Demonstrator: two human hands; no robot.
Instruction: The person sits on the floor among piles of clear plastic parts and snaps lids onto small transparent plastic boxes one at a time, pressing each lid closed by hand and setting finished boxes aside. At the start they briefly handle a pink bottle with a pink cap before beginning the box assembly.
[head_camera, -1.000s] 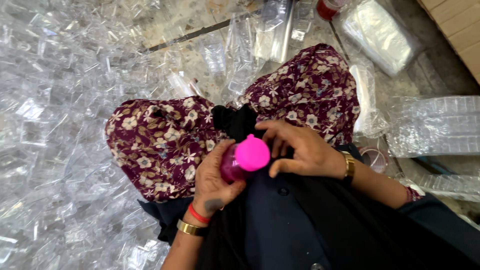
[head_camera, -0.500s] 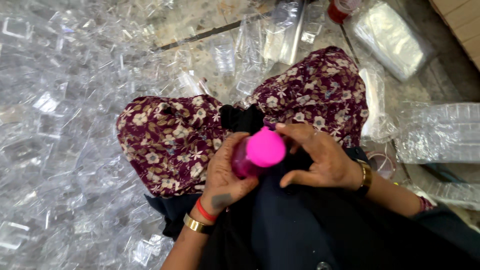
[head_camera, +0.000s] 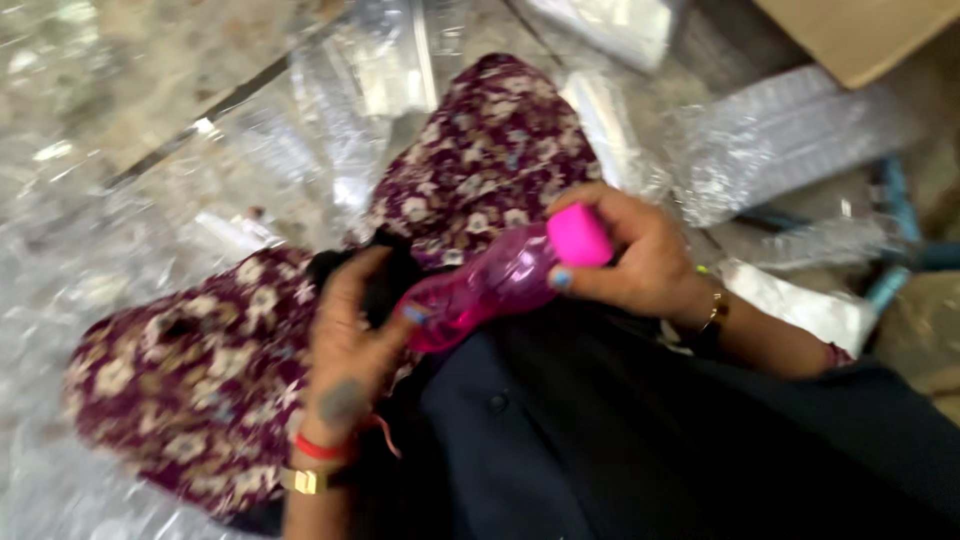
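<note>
**Unclear and cut-off items, head view**

- Pink bottle (head_camera: 490, 285): near end covered by the left hand (head_camera: 350, 350); base not visible. Motion-blurred throughout.
- Pink cap (head_camera: 580, 235): partly wrapped by the right hand (head_camera: 640, 265); its join to the bottle is hidden by fingers.
- Cardboard box (head_camera: 860, 35): far right, cut by the top edge.
- Clear plastic packs (head_camera: 790, 135): smeared; count and contents cannot be told.
- Blue item (head_camera: 895, 205): right edge, too blurred to identify.
</note>
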